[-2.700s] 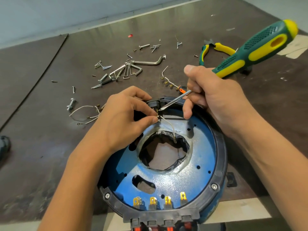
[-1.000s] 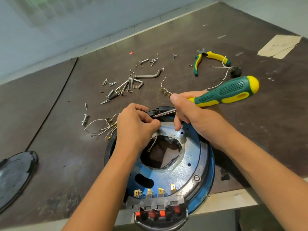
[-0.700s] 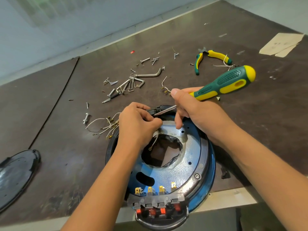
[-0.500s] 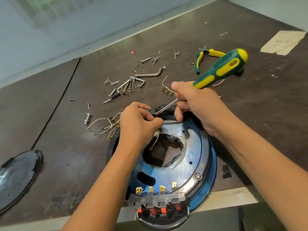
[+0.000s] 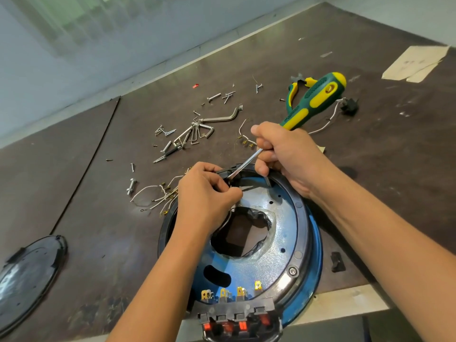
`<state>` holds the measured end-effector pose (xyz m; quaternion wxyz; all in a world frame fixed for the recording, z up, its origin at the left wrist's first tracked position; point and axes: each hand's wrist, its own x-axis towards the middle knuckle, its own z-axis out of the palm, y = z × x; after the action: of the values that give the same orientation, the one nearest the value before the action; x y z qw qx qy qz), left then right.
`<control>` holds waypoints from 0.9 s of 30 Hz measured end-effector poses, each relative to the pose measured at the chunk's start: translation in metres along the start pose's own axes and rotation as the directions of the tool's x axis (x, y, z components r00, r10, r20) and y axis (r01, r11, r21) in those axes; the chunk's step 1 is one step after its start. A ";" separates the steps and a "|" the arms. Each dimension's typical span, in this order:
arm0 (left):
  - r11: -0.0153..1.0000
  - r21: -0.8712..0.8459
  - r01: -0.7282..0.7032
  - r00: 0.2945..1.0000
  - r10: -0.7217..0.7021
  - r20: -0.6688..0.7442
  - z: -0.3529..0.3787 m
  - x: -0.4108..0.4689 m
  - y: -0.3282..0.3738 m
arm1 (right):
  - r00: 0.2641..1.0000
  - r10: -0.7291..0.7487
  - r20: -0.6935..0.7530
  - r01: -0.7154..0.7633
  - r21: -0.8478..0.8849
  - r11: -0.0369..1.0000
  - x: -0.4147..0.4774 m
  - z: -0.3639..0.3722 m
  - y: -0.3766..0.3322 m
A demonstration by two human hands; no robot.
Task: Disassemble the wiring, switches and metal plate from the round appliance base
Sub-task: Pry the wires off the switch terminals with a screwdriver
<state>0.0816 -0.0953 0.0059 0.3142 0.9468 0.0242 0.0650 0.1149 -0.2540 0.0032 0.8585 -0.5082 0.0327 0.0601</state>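
Note:
The round appliance base (image 5: 312,245), blue with a black rim, lies on the dark table and carries a speckled metal plate (image 5: 283,230) with a ragged central hole. A switch block (image 5: 237,317) with orange buttons and brass terminals sits at its near edge. My left hand (image 5: 204,196) pinches a thin wire at the far rim, beside a black connector (image 5: 228,172). My right hand (image 5: 288,156) grips a green-and-yellow screwdriver (image 5: 313,99), whose tip meets that connector right by my left fingers.
Loose screws, hex keys (image 5: 195,134) and removed wires (image 5: 158,196) lie left of and beyond the base. Yellow-handled pliers (image 5: 292,92) and a black part with wires (image 5: 349,107) sit at far right. A black round cover (image 5: 27,277) rests at the left edge. Paper scraps (image 5: 417,62) lie far right.
The screwdriver handle has swung upward, from lying nearly level to a steep tilt, its tip staying at the connector. My left hand keeps its pinch on the wire.

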 end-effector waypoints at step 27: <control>0.995 0.052 -0.089 0.995 0.091 -0.033 -0.012 -0.005 -0.003 | 0.993 -0.086 0.080 0.091 -0.056 0.994 -0.008 -0.006 0.004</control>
<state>0.0751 -0.0867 0.0130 0.2866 0.9532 -0.0112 0.0951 0.1070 -0.2582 -0.0019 0.8455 -0.5317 -0.0251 0.0426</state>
